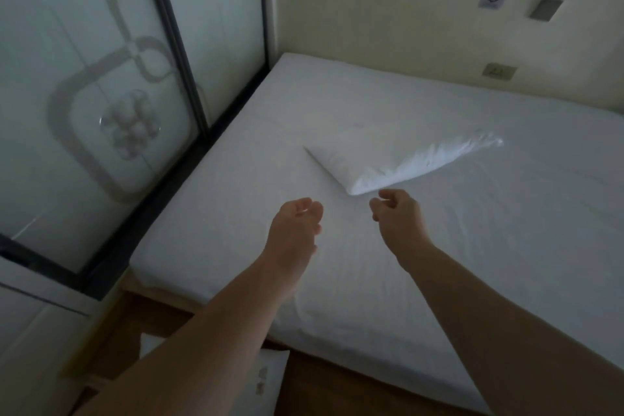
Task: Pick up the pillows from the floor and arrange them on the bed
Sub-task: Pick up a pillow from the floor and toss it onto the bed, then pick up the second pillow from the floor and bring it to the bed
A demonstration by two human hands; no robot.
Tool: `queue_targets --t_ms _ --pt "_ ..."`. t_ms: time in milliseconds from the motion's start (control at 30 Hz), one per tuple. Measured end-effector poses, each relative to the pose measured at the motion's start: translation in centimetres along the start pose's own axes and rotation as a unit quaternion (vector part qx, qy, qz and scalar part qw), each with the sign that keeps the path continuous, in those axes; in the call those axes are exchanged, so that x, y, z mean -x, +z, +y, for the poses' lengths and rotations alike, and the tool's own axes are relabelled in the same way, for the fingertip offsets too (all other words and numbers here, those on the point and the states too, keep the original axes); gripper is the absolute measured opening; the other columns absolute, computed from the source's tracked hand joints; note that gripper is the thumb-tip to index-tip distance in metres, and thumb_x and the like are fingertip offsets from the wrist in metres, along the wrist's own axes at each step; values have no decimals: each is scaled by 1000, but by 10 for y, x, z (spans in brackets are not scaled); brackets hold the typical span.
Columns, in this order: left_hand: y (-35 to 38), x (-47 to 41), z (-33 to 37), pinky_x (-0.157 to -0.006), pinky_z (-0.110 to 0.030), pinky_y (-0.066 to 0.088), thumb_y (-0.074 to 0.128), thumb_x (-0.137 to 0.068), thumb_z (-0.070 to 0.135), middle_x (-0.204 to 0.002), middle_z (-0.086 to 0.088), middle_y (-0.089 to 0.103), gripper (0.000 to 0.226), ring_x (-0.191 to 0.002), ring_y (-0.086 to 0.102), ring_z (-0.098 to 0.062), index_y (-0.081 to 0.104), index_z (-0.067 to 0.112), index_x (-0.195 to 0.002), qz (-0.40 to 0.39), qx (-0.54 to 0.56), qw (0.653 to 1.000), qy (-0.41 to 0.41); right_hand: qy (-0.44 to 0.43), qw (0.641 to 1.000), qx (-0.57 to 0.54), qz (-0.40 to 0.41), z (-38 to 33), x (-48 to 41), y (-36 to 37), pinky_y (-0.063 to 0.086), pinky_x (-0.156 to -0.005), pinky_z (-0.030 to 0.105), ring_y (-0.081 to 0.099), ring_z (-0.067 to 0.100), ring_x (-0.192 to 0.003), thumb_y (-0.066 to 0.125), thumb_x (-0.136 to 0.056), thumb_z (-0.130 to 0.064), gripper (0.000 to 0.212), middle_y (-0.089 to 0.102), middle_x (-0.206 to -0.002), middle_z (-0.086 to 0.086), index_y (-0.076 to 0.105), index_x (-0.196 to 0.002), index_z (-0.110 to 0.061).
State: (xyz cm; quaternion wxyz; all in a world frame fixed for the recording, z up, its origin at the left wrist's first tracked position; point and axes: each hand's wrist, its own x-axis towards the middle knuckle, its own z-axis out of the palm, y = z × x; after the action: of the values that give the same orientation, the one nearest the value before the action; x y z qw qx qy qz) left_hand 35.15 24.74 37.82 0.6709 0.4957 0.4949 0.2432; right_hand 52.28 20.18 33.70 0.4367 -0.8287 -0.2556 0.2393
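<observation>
One white pillow [391, 159] lies on the bed [506, 230], skewed, just beyond my hands. A second pillow [270, 378] is on the wooden floor [324, 385] beside the bed's near edge, partly hidden under my left forearm. My left hand [293, 230] is empty, fingers loosely curled. My right hand [398, 213] is half-curled and empty, just short of the pillow's near corner.

A white pillow [388, 159] lies on the bed [506, 230], both empty hands just short of it
</observation>
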Motion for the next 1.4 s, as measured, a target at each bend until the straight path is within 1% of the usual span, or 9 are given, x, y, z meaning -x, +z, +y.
queue_targets --t_ms 333,567,767,867,1033,1167,1233,1300,1400 --pt "-53 18 -58 -88 -40 49 50 -95 29 -119 -5 62 33 -102 61 -19 52 16 -125 61 19 997 -46 19 996 29 -81 35 47 60 51 -92 47 65 24 -97 61 -88 -30 37 69 -104 6 60 -120 -13" --pt "-166 55 -190 -78 -36 50 50 -94 30 -111 -6 63 19 -98 61 -21 56 21 -110 153 22 980 -123 5 976 93 -197 88 122 166 52 -87 39 64 18 -95 58 -89 -36 40 65 -106 0 58 -124 -17" --pt "-281 134 -366 -99 -45 46 59 -91 31 -130 -10 53 49 -112 54 -26 45 13 -135 242 -8 932 -271 0 926 180 -332 175 218 278 44 -79 31 60 19 -100 59 -90 -42 47 62 -112 0 53 -129 -17" --pt "-328 169 -458 -100 -42 40 67 -86 28 -139 -15 46 61 -113 48 -27 39 14 -139 274 -6 903 -332 -44 884 239 -400 234 260 339 48 -94 39 55 22 -117 60 -86 -51 64 53 -136 2 41 -140 -21" --pt "-369 192 -603 -115 -57 22 82 -54 59 -160 -11 11 127 -144 19 -32 8 24 -151 214 -172 893 -356 -214 769 400 -451 318 292 435 19 -113 60 9 30 -147 70 -68 -66 113 8 -163 2 4 -152 -28" --pt "-379 167 -684 -114 -65 4 71 -31 82 -161 -7 -15 159 -147 -8 -31 -26 26 -144 156 -353 840 -382 -261 718 493 -416 379 298 478 3 -109 71 -24 36 -143 76 -54 -70 142 -26 -159 6 -22 -147 -27" --pt "-370 147 -713 -113 -66 4 75 -35 79 -161 -8 -3 154 -147 -1 -32 -17 24 -147 132 -371 842 -368 -294 707 525 -373 402 298 491 5 -108 73 -20 39 -144 77 -55 -66 142 -23 -159 11 -23 -147 -23" --pt "-351 129 -733 -111 -60 22 81 -42 68 -150 -14 31 131 -138 30 -33 18 16 -144 178 -370 848 -336 -326 699 549 -321 416 299 504 12 -107 71 -3 40 -146 76 -60 -63 133 -6 -161 15 -11 -150 -19" --pt "-321 106 -744 -80 -42 48 81 -67 42 -103 -15 64 51 -95 60 -31 57 8 -97 294 -350 859 -233 -391 706 540 -238 422 304 514 32 -98 59 38 35 -128 77 -67 -45 94 40 -143 18 31 -143 -15"
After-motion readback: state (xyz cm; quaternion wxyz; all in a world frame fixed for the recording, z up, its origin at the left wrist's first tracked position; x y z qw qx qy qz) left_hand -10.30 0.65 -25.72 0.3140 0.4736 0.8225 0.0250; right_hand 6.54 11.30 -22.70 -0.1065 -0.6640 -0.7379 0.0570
